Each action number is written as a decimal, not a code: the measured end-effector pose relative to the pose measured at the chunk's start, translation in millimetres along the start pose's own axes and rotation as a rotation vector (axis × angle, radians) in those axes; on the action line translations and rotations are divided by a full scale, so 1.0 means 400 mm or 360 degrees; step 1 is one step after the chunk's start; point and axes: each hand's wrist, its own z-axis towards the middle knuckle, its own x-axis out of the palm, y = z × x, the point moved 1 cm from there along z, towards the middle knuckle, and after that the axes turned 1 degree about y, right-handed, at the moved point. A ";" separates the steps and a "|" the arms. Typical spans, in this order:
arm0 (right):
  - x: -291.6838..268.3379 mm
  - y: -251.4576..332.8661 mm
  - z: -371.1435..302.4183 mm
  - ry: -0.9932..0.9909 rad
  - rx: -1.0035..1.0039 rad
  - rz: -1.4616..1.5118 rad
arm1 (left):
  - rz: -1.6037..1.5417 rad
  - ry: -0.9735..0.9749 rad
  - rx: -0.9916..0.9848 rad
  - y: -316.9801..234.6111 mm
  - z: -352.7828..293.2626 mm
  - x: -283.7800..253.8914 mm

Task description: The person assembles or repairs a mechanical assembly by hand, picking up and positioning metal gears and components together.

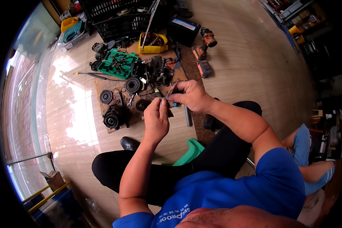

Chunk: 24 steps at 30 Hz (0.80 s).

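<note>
In front of my knees, my two hands almost meet over the parts on the floor. My right hand (193, 97) pinches a thin, folded reddish-brown piece (173, 89) that looks like sandpaper. Just beside it, my left hand (157, 117) is closed with thumb and fingers on a small dark part (170, 113), mostly hidden by the fingers. Below them lie a black pulley (133, 85), a toothed dark disc (142, 105) and a spanner (131, 99). A round motor-like housing (113, 117) stands at the left, and a larger greasy assembly (157, 70) lies beyond my hands.
A green tool case (118, 64) lies open at the far left. Behind stand a yellow container (153, 43), black crates (119, 26) and a battery (183, 29). An orange-black power drill (204, 43) is on the right. Another person's legs (311, 171) show at right.
</note>
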 end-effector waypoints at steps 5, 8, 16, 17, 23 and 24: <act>0.003 0.016 -0.003 0.0039 -0.0124 -0.0226 | -0.0813 0.0304 -0.0324 -0.004 -0.002 -0.008; 0.005 0.009 -0.003 0.0017 -0.0059 -0.0083 | -0.1145 0.0339 -0.0451 0.007 0.005 -0.011; -0.001 -0.009 -0.004 -0.0102 -0.0009 -0.0029 | -0.0765 0.0238 -0.0290 0.029 -0.003 -0.003; 0.000 -0.012 -0.004 -0.0088 -0.0029 0.0011 | -0.0880 0.0261 -0.0286 0.036 -0.003 -0.005; 0.003 -0.005 -0.008 0.0016 -0.0076 0.0167 | -0.1091 0.0335 -0.0280 0.021 -0.003 -0.001; 0.001 -0.007 -0.008 0.0027 -0.0069 0.0161 | -0.1066 0.0360 -0.0263 0.022 -0.004 0.000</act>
